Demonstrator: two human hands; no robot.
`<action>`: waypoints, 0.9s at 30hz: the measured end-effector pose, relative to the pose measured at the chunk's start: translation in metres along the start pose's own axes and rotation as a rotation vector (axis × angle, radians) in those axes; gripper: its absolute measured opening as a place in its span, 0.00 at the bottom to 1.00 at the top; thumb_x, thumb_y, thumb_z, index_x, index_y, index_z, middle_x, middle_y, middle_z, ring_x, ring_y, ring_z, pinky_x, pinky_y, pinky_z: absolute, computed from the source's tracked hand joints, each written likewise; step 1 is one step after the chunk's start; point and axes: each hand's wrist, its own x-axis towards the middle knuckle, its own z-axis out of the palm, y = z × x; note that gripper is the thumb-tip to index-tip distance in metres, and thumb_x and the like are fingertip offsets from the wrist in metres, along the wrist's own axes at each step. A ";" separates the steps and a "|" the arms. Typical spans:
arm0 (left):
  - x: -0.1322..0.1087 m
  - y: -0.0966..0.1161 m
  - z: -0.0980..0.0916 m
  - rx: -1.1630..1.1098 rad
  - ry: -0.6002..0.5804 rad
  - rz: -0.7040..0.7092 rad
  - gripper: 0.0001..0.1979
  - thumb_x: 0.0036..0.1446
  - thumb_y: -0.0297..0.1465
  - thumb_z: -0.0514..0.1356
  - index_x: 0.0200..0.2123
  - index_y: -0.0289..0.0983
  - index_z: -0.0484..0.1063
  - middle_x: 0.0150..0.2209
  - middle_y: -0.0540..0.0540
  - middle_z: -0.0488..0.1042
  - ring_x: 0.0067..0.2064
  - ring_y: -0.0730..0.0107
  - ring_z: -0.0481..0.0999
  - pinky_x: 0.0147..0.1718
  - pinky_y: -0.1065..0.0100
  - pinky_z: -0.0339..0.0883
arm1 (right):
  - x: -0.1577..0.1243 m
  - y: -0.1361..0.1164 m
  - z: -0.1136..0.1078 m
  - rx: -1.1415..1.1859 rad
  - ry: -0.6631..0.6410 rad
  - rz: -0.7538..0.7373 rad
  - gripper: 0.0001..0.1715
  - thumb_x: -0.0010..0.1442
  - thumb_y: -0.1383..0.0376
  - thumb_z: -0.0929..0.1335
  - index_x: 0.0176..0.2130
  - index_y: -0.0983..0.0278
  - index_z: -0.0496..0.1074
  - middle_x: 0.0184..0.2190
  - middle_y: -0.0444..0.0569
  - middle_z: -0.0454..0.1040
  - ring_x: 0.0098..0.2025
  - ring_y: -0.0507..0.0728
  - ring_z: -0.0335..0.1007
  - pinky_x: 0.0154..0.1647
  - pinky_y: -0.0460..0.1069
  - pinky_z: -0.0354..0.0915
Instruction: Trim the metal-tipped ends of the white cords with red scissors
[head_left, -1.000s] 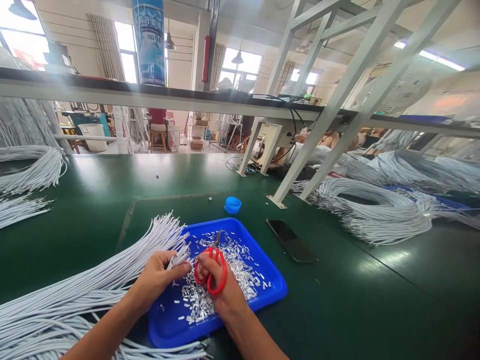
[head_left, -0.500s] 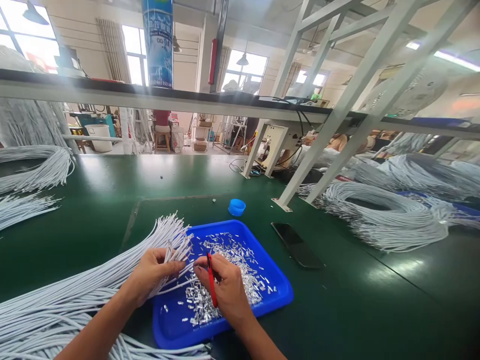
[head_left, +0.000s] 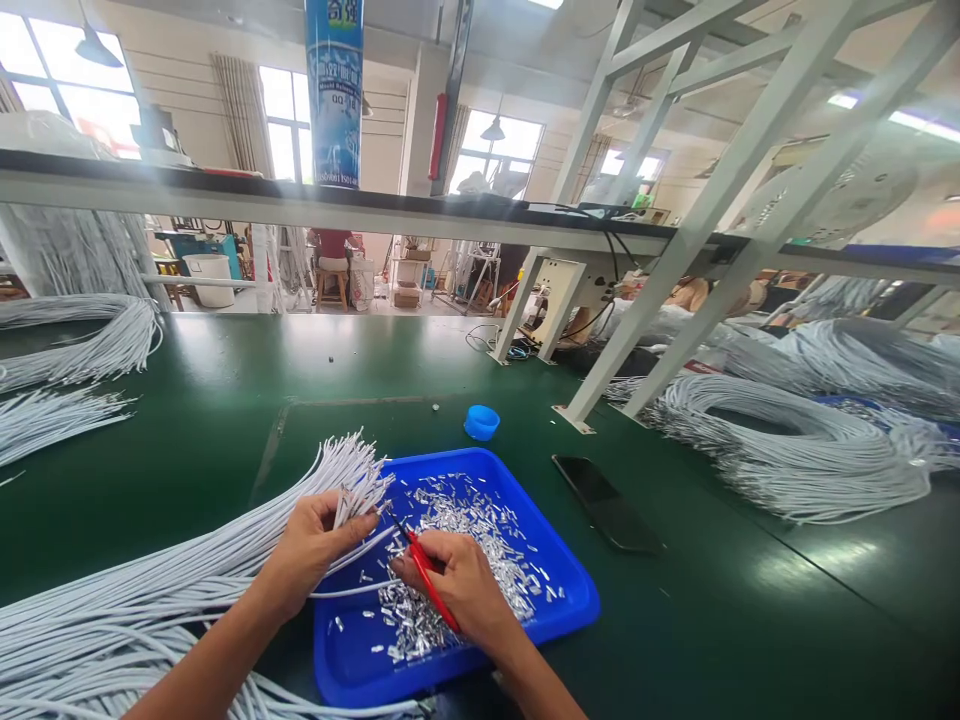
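My left hand is closed on the ends of a few white cords from a big bundle that fans across the green table to the left. My right hand grips red-handled scissors, whose blades point up and left toward those cord ends. Both hands hover over a blue tray littered with several small silvery cut tips.
A black phone lies right of the tray, a small blue cap behind it. More white cord bundles lie at the far left and right. White frame legs stand on the table at the back.
The scissors turned in my right hand from handles-up to lying flat, blades aimed at the cords. My left hand gathered the cord ends. The view shifted slightly, moving things rightward.
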 end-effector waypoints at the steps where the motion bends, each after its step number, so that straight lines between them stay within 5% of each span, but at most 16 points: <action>1: 0.000 0.000 0.000 0.011 0.010 -0.003 0.17 0.40 0.40 0.67 0.30 0.33 0.75 0.26 0.48 0.76 0.28 0.69 0.72 0.29 0.70 0.64 | 0.000 0.000 0.000 0.004 0.002 -0.006 0.26 0.52 0.56 0.67 0.15 0.64 0.51 0.16 0.39 0.53 0.21 0.48 0.49 0.22 0.45 0.43; 4: 0.001 -0.001 -0.001 0.019 0.004 -0.013 0.16 0.42 0.41 0.67 0.29 0.33 0.74 0.22 0.50 0.73 0.23 0.74 0.67 0.24 0.73 0.60 | 0.001 0.000 0.000 0.014 0.014 -0.025 0.27 0.51 0.56 0.67 0.14 0.64 0.51 0.15 0.38 0.52 0.20 0.48 0.47 0.21 0.45 0.41; 8: 0.000 -0.003 0.000 0.142 -0.037 0.080 0.15 0.45 0.41 0.64 0.30 0.34 0.74 0.29 0.47 0.75 0.31 0.67 0.70 0.33 0.69 0.63 | 0.001 0.000 0.001 -0.010 0.004 -0.014 0.26 0.50 0.57 0.68 0.14 0.64 0.50 0.15 0.38 0.52 0.20 0.48 0.47 0.21 0.46 0.41; 16: 0.003 -0.012 0.000 0.522 0.110 0.317 0.13 0.49 0.40 0.61 0.24 0.35 0.73 0.26 0.49 0.70 0.29 0.70 0.66 0.30 0.72 0.58 | 0.000 0.001 0.006 -0.047 0.031 0.045 0.27 0.51 0.57 0.67 0.15 0.64 0.49 0.15 0.38 0.51 0.19 0.48 0.46 0.21 0.45 0.40; 23: 0.002 -0.010 0.000 0.061 -0.091 -0.013 0.18 0.46 0.43 0.63 0.19 0.34 0.67 0.15 0.54 0.63 0.19 0.78 0.58 0.21 0.73 0.49 | 0.003 0.003 0.012 -0.070 0.087 -0.085 0.24 0.52 0.58 0.67 0.13 0.65 0.56 0.15 0.40 0.57 0.20 0.48 0.51 0.21 0.45 0.42; 27: 0.003 -0.011 0.001 -0.029 -0.025 -0.105 0.19 0.40 0.43 0.66 0.20 0.33 0.68 0.16 0.53 0.66 0.19 0.79 0.61 0.20 0.74 0.51 | 0.006 0.012 0.001 -0.083 0.054 -0.123 0.21 0.49 0.56 0.69 0.15 0.64 0.64 0.16 0.41 0.63 0.21 0.50 0.54 0.22 0.45 0.45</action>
